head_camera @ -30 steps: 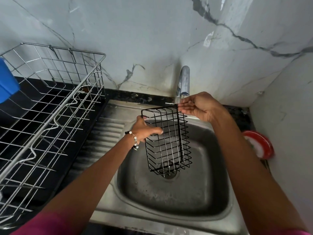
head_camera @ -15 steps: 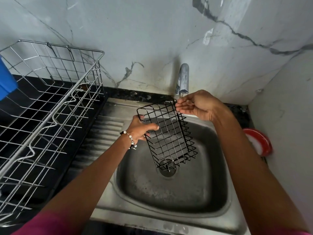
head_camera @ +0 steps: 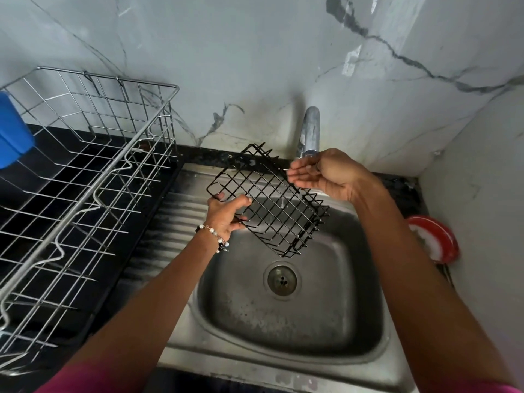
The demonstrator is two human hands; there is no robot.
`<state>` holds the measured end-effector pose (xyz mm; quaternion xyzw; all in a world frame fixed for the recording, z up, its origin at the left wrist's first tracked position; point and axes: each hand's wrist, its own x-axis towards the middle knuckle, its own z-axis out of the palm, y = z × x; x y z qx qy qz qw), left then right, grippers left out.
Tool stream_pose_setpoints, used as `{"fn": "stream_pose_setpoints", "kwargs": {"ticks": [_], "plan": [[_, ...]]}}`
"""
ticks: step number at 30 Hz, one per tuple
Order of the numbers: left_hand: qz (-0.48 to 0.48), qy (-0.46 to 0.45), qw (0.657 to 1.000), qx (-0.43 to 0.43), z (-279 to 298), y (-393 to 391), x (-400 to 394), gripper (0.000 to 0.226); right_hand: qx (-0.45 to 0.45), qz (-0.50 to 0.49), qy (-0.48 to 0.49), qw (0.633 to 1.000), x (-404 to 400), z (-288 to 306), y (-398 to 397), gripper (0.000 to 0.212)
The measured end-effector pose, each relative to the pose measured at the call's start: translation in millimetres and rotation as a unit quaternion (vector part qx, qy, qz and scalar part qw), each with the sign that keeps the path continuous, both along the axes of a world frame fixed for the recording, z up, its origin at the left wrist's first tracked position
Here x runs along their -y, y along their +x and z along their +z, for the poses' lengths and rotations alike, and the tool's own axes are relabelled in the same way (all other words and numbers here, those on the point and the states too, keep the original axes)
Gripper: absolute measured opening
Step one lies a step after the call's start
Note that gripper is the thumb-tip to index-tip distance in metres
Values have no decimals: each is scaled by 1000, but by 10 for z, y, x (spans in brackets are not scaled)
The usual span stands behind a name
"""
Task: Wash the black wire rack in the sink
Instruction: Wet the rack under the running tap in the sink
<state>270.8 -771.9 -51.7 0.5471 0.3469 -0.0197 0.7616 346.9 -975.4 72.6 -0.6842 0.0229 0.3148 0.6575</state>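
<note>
The black wire rack (head_camera: pixel 272 205) hangs tilted above the steel sink (head_camera: pixel 289 316), its long side slanting down to the right. My left hand (head_camera: pixel 226 214) grips its lower left edge, thumb over the wires. My right hand (head_camera: pixel 323 174) is at the rack's upper right side, just under the tap (head_camera: pixel 310 131), fingers straight and pointing left; whether they touch the rack is unclear. A thin stream of water seems to fall through the rack below the tap.
A large chrome dish rack (head_camera: pixel 79 177) stands on the black counter at left, with a blue object (head_camera: pixel 12 134) at its far left edge. A red and white lid-like thing (head_camera: pixel 433 239) lies right of the sink. The drain (head_camera: pixel 282 280) shows below the rack. Marble walls close the corner.
The rack has been turned from hanging upright to lying slanted and lifted off the drain. My right hand has let go of its top rim and its fingers have straightened.
</note>
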Motion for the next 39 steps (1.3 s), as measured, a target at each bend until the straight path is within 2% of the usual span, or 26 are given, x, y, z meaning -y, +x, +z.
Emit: {"fn": "stream_pose_setpoints", "kwargs": {"ticks": [3,6,9,13,17,20,23,27,30,33,37,39], "plan": [[23,-18,1000,6,-34,3,3,69,-34,29,32,998,-30,-27,-29,36],[35,-25,999,9,-58,-4,20,72,0,-22,-25,999,-26,-61,-12,29],[44,-31,998,13,-39,-2,25,71,-40,27,23,999,-2,-77,-64,37],[54,-30,998,13,-32,-7,58,73,-16,5,-52,998,13,-159,-66,28],[64,-30,997,18,-32,13,82,72,-39,66,-30,997,-9,-170,-121,33],[70,-31,997,18,-46,19,97,71,-10,23,-66,997,-31,-173,-100,30],[78,-29,996,20,-55,26,118,69,-39,42,-21,998,-28,-165,-106,35],[83,-37,996,23,-66,11,168,71,-13,14,-50,999,2,-149,-85,31],[82,-44,995,28,-57,4,179,80,-38,27,-24,999,7,-154,-90,33],[76,-52,995,35,-55,-10,170,83,-3,-40,-53,998,27,-159,-47,25],[68,-58,995,52,-27,-19,130,84,-35,24,-4,999,55,-100,-70,34],[68,-54,995,56,-15,-22,105,86,-23,-16,-35,999,50,-113,-41,26]]}}
